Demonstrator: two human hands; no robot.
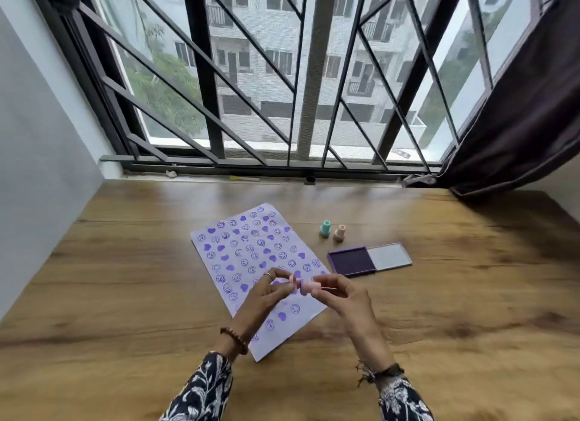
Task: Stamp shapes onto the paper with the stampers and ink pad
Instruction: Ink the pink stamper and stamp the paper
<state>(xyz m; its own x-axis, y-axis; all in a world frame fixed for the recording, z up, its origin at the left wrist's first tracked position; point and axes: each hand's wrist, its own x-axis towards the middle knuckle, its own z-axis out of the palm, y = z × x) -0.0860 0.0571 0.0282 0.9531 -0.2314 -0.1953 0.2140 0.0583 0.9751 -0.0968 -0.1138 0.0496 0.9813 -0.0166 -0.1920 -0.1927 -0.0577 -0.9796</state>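
Note:
A white paper [248, 257] covered with purple hearts and smiley faces lies slanted on the wooden table [125, 279]. Above its lower right part both hands meet. My right hand [342, 298] holds a pink stamper [307, 287] sideways by its body. My left hand [266, 290] pinches a small pink piece [293, 278] at the stamper's end; whether it is the cap I cannot tell. An open purple ink pad [351, 261] with its clear lid [389, 256] folded out lies to the right of the paper.
A teal stamper [325, 228] and a beige stamper [339, 233] stand upright behind the ink pad. A barred window [282, 75] runs along the table's far edge, and a dark curtain [518, 113] hangs at the right. A grey wall borders the left.

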